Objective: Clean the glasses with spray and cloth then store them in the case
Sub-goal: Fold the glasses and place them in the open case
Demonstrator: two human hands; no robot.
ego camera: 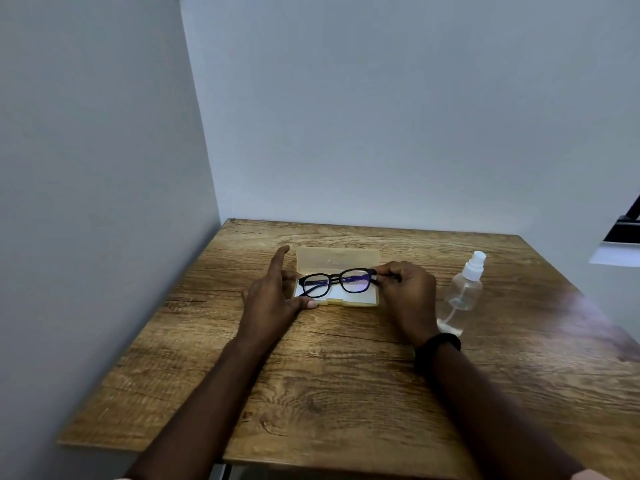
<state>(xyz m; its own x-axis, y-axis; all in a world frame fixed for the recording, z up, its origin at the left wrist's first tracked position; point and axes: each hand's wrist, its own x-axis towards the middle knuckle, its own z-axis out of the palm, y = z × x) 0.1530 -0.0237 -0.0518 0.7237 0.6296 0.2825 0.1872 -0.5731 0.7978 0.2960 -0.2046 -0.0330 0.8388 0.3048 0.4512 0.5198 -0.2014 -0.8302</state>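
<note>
Obs.: I see the right hand, with a black wristband, pinching the right end of the black-framed plastic glasses, which sit low over the base of the open translucent yellow plastic case on the brown wood-grain table. Left hand is at the case's left end, thumb on the front corner, index finger straight and raised; I cannot tell whether its other fingers grasp anything. The clear plastic spray bottle with white nozzle stands just right of the right hand.
</note>
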